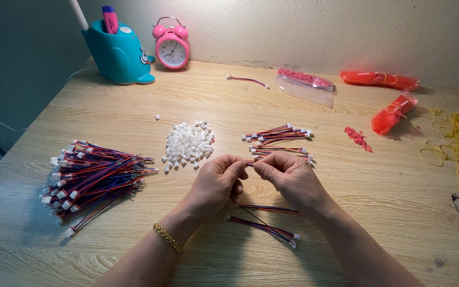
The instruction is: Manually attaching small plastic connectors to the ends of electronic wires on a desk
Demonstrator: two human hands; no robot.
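- At the centre of the frame, the left hand [216, 183] and right hand [290, 178] meet, fingertips pinched narrow on a short wire lead [250, 162] between them.
- Just above lies a heap of white connector housings [188, 144].
- At far left sits a large wire bundle [94, 178].
- Below the hands, loose wires [264, 226] rest on the wooden table [378, 212].

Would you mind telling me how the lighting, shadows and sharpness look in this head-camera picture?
Head view: warm light from the upper right leaves the left wall dark; the left hand and right hand cast soft shadows toward the viewer on the wooden table; the wire pile and white connectors are sharp; no glare; edges bend slightly.
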